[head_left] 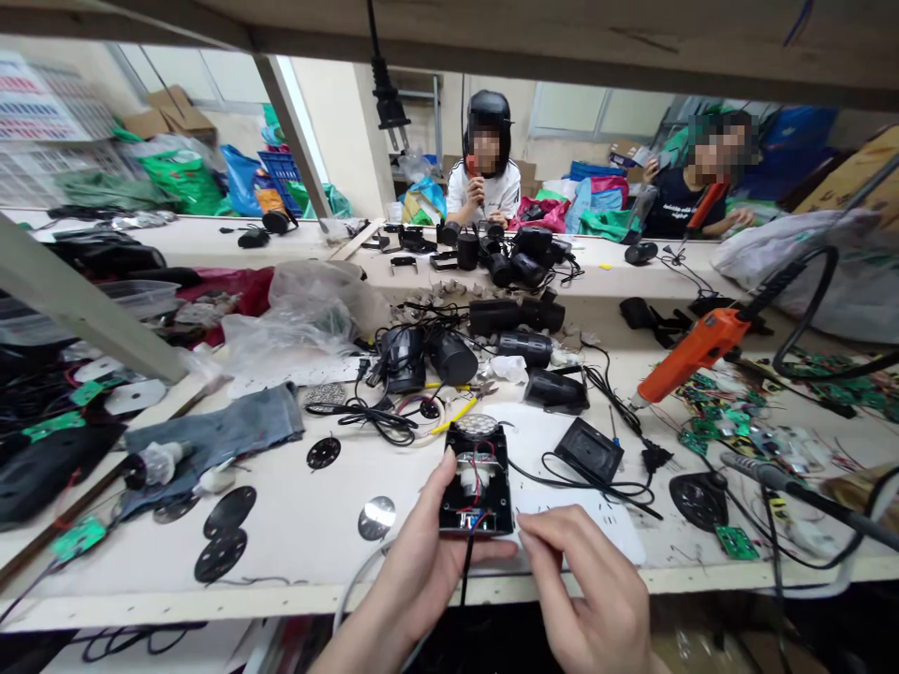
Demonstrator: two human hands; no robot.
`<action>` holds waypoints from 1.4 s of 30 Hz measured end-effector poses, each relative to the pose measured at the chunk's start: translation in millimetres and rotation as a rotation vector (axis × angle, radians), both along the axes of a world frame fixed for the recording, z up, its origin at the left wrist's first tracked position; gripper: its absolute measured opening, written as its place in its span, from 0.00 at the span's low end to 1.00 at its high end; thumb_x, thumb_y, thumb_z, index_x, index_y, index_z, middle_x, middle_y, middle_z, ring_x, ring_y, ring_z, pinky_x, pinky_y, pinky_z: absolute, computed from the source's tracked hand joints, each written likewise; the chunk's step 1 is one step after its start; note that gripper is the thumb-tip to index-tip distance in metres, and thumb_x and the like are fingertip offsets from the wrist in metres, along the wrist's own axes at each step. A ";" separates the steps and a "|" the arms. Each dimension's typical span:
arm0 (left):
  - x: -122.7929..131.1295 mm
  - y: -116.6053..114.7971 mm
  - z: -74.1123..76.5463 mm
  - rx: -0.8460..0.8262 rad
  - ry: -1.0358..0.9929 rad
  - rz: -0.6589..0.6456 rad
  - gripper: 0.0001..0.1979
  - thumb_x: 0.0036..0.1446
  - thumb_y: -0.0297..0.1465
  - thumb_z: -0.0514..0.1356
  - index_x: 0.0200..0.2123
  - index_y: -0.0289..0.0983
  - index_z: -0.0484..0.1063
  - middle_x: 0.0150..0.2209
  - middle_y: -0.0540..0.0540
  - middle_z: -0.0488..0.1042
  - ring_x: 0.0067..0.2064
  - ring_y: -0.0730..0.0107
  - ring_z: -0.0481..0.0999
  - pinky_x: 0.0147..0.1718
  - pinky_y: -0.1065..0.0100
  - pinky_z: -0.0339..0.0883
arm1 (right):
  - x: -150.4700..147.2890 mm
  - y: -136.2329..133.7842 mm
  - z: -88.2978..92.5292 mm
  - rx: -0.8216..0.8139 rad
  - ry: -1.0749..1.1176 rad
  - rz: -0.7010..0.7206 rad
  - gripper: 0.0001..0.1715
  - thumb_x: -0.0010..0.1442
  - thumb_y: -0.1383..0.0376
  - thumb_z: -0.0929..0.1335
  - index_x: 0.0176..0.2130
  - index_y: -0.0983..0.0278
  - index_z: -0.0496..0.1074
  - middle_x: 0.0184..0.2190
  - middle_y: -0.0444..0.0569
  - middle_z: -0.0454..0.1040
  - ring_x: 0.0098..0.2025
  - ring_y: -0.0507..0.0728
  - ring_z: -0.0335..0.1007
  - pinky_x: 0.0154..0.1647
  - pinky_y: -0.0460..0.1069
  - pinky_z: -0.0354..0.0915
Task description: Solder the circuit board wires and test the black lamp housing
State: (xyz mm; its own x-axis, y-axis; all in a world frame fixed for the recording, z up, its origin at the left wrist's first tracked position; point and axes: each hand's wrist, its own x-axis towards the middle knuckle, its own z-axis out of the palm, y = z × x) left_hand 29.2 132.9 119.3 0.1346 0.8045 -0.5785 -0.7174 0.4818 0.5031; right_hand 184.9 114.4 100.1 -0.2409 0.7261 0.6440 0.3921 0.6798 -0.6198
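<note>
My left hand (428,520) grips an open black plastic housing (500,496) from its left side and below, just above the bench's front edge. Inside the housing sit a white motor-like part (467,479), thin red and blue wires and a small board at the lower end. A round perforated disc (476,427) shows at its top end. A black cable (466,571) hangs from the bottom. Close to the housing's lower right corner, my right hand (590,580) has its thumb and index finger pinched together; what is between them, if anything, is too small to make out.
An orange electric screwdriver (695,354) hangs at the right, near a pile of green circuit boards (716,402). Yellow-handled pliers (456,412) and several black housings (404,360) lie behind. Black discs (221,554) and a grey cloth (231,431) are left. Two people work opposite.
</note>
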 end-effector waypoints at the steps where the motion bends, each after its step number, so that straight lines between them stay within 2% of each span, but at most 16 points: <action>1: 1.3 -0.4 0.2 -0.003 0.006 0.023 0.18 0.64 0.41 0.55 0.48 0.34 0.71 0.37 0.42 0.79 0.32 0.64 0.79 0.29 0.63 0.77 | 0.2 -1.8 -3.4 -0.003 0.016 -0.007 0.17 0.61 0.80 0.63 0.47 0.64 0.69 0.33 0.50 0.71 0.35 0.55 0.71 0.34 0.49 0.69; 6: 2.3 -4.3 0.0 0.010 0.080 0.152 0.16 0.63 0.40 0.56 0.46 0.35 0.73 0.39 0.42 0.80 0.35 0.61 0.80 0.35 0.61 0.77 | -3.6 -12.7 -19.2 -0.158 0.054 -0.027 0.10 0.65 0.74 0.63 0.41 0.61 0.69 0.30 0.45 0.70 0.30 0.52 0.69 0.29 0.46 0.66; 9: -0.9 -6.4 0.8 0.018 0.094 0.204 0.15 0.62 0.40 0.57 0.44 0.34 0.74 0.40 0.42 0.80 0.35 0.60 0.80 0.36 0.59 0.78 | -11.7 -23.5 -36.5 -0.284 -0.023 0.012 0.06 0.65 0.71 0.64 0.42 0.61 0.67 0.31 0.45 0.69 0.29 0.53 0.69 0.28 0.45 0.67; 12: -5.4 -7.5 2.1 0.046 0.080 0.233 0.16 0.61 0.40 0.58 0.45 0.34 0.74 0.42 0.41 0.79 0.38 0.58 0.80 0.38 0.57 0.78 | -25.7 -32.2 -55.3 -0.304 -0.186 0.087 0.22 0.57 0.70 0.70 0.51 0.62 0.65 0.38 0.50 0.70 0.37 0.58 0.71 0.36 0.49 0.71; 13: -7.1 -7.7 2.1 0.053 0.076 0.246 0.17 0.61 0.41 0.58 0.45 0.34 0.74 0.43 0.40 0.79 0.39 0.58 0.79 0.39 0.56 0.77 | -30.6 -34.0 -59.8 -0.299 -0.236 0.096 0.23 0.55 0.72 0.71 0.50 0.62 0.66 0.39 0.51 0.70 0.39 0.60 0.71 0.38 0.50 0.71; 14: -8.9 -8.0 1.8 0.057 0.076 0.258 0.17 0.61 0.41 0.59 0.45 0.34 0.74 0.44 0.40 0.79 0.40 0.57 0.79 0.39 0.55 0.77 | -34.8 -35.2 -62.5 -0.296 -0.269 0.097 0.20 0.55 0.73 0.70 0.47 0.62 0.67 0.38 0.50 0.70 0.39 0.60 0.70 0.39 0.52 0.70; 16: -13.1 -8.8 -0.2 0.071 0.094 0.276 0.17 0.59 0.42 0.61 0.45 0.35 0.73 0.46 0.40 0.78 0.42 0.57 0.78 0.40 0.55 0.77 | -38.7 -36.3 -61.8 -0.309 -0.269 0.105 0.10 0.57 0.75 0.66 0.38 0.62 0.66 0.34 0.48 0.69 0.36 0.59 0.69 0.36 0.51 0.69; 18: -17.7 -10.2 -3.5 0.110 0.133 0.277 0.19 0.55 0.42 0.65 0.46 0.37 0.73 0.47 0.42 0.78 0.45 0.57 0.77 0.41 0.56 0.76 | -34.6 -36.2 -53.0 -0.367 -0.204 0.155 0.08 0.61 0.74 0.63 0.33 0.61 0.63 0.31 0.46 0.68 0.34 0.56 0.69 0.34 0.48 0.67; 21: -22.6 -13.0 -7.2 0.191 0.215 0.265 0.26 0.48 0.38 0.70 0.50 0.39 0.71 0.46 0.44 0.78 0.45 0.59 0.77 0.43 0.58 0.75 | -16.2 -35.3 -33.3 -0.480 -0.100 0.205 0.08 0.67 0.69 0.60 0.37 0.60 0.66 0.30 0.43 0.69 0.30 0.52 0.70 0.31 0.44 0.67; 23: -22.7 -14.7 -7.2 0.230 0.256 0.249 0.32 0.45 0.34 0.72 0.54 0.41 0.67 0.45 0.44 0.78 0.45 0.58 0.77 0.45 0.57 0.74 | -2.4 -34.1 -22.9 -0.497 -0.058 0.082 0.09 0.69 0.66 0.60 0.43 0.59 0.68 0.29 0.42 0.69 0.25 0.49 0.69 0.28 0.43 0.67; 26: -17.5 -17.1 -4.3 0.240 0.272 0.220 0.39 0.43 0.31 0.72 0.59 0.42 0.63 0.48 0.43 0.77 0.49 0.56 0.77 0.50 0.56 0.70 | 11.2 -29.9 -15.5 -0.309 -0.068 -0.147 0.10 0.68 0.65 0.63 0.49 0.60 0.66 0.28 0.42 0.70 0.24 0.51 0.71 0.28 0.44 0.69; 30: -7.3 -20.7 -2.3 0.206 0.293 0.201 0.43 0.39 0.30 0.73 0.60 0.42 0.63 0.49 0.43 0.77 0.53 0.55 0.75 0.54 0.57 0.67 | 15.3 -22.3 -9.3 0.122 -0.248 -0.175 0.10 0.65 0.73 0.65 0.47 0.65 0.68 0.30 0.48 0.75 0.29 0.54 0.74 0.33 0.46 0.67; 32: -3.6 -22.4 -3.6 0.206 0.320 0.203 0.43 0.38 0.30 0.73 0.59 0.42 0.63 0.48 0.44 0.77 0.52 0.56 0.75 0.53 0.59 0.67 | 13.7 -20.1 -3.7 0.159 -0.311 -0.175 0.06 0.66 0.74 0.63 0.43 0.67 0.68 0.27 0.47 0.74 0.26 0.53 0.72 0.29 0.46 0.63; 34: -1.4 -23.7 -6.4 0.216 0.357 0.204 0.41 0.39 0.30 0.73 0.58 0.42 0.63 0.47 0.44 0.77 0.50 0.59 0.75 0.53 0.60 0.67 | 11.0 -19.3 3.4 0.048 -0.317 -0.145 0.09 0.68 0.72 0.60 0.37 0.65 0.67 0.23 0.44 0.70 0.22 0.51 0.69 0.26 0.46 0.60; 37: 0.2 -25.0 -13.0 0.244 0.456 0.208 0.39 0.41 0.33 0.72 0.58 0.42 0.63 0.44 0.46 0.77 0.47 0.62 0.75 0.52 0.61 0.66 | 5.3 -17.5 13.9 -0.229 -0.269 -0.078 0.14 0.68 0.69 0.58 0.30 0.62 0.63 0.19 0.39 0.63 0.18 0.49 0.62 0.22 0.45 0.56; 42: 1.4 -26.5 -26.0 0.268 0.682 0.241 0.37 0.44 0.37 0.70 0.58 0.42 0.63 0.45 0.45 0.76 0.48 0.60 0.75 0.52 0.58 0.66 | -3.7 -7.2 19.6 -0.608 -0.226 -0.076 0.14 0.63 0.67 0.57 0.25 0.61 0.60 0.19 0.40 0.64 0.21 0.51 0.63 0.23 0.44 0.55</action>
